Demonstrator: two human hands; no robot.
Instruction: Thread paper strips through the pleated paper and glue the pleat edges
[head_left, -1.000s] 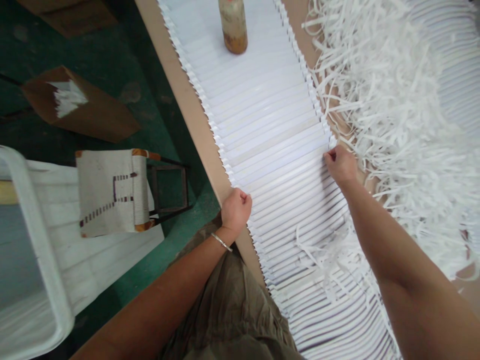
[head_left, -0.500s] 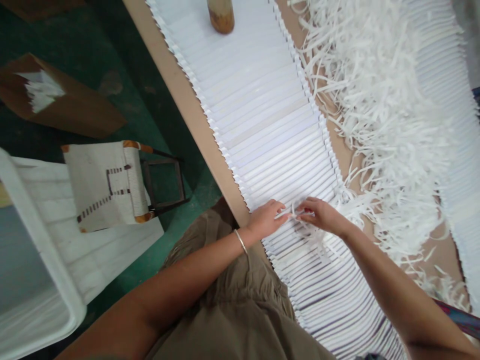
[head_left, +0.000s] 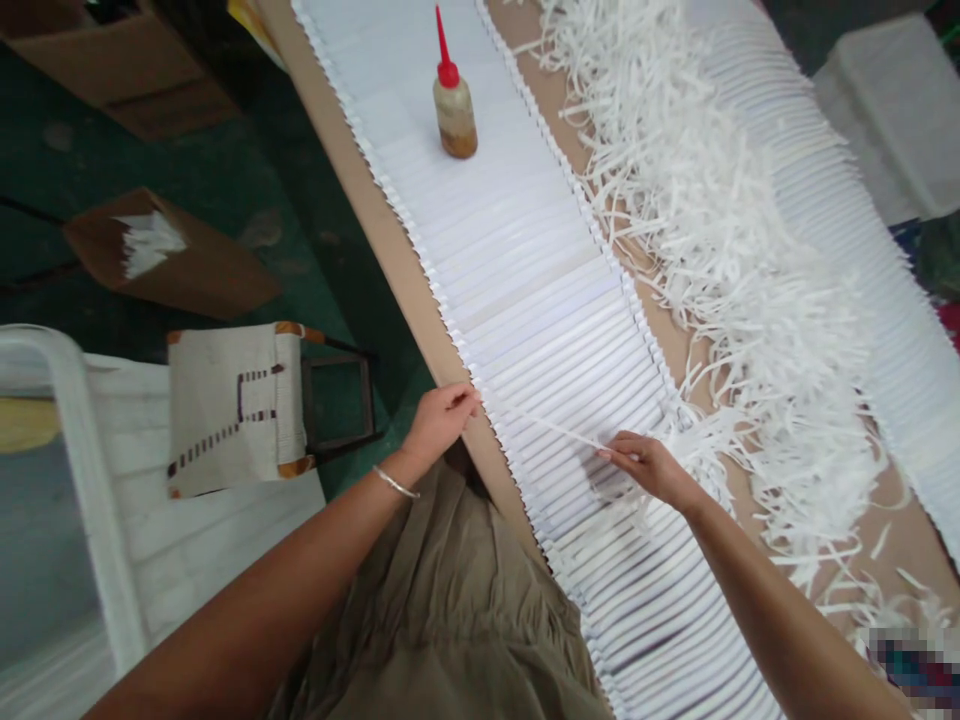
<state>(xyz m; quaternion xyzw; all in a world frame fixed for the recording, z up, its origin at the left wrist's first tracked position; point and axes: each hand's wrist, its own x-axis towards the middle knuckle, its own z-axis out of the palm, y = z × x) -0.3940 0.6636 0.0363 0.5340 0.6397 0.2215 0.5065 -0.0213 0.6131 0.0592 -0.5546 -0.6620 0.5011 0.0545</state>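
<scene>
One bottle (head_left: 453,102): brown liquid (head_left: 458,143) | carton (head_left: 210,268): white pieces (head_left: 152,245) | right hand (head_left: 646,465): strip (head_left: 562,430)

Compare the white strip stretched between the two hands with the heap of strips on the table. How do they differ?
The strip is single; the heap holds many.
The strip runs nearly straight between the left hand and right hand; the heap curls and tangles.
The strip is held; the heap lies loose on the table.
Both are white.
</scene>
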